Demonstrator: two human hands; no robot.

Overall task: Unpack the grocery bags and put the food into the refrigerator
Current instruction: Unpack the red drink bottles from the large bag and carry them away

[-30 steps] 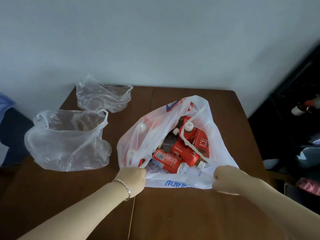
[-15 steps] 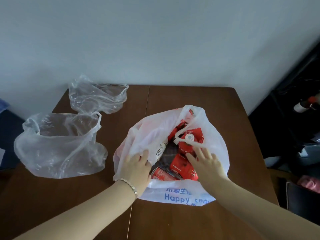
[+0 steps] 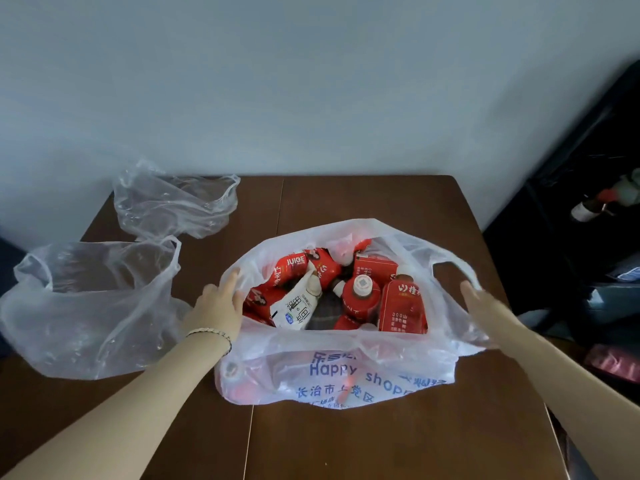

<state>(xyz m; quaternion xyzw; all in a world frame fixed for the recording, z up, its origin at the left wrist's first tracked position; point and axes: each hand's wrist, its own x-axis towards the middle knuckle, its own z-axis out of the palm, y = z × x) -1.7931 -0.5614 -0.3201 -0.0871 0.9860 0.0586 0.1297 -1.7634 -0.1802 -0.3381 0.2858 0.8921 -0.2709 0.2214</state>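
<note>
A white shopping bag (image 3: 346,372) with blue print stands open on the brown table (image 3: 381,445). Inside it lie several red juice bottles (image 3: 362,299), a red carton (image 3: 403,306) and a white pouch (image 3: 299,306). My left hand (image 3: 218,303) presses with straight fingers against the bag's left rim. My right hand (image 3: 479,304) pushes the right rim outward, fingers extended, near the bag's handle loop. Between the two hands the bag's mouth is spread wide.
Two clear plastic bags lie to the left: a large one (image 3: 86,306) near my left arm and a smaller one (image 3: 176,206) at the back by the wall. Dark shelving with a bottle (image 3: 588,209) stands to the right of the table.
Both hands moved from inside the bag's mouth out to its left and right rims, spreading it. The drinks inside show more fully now.
</note>
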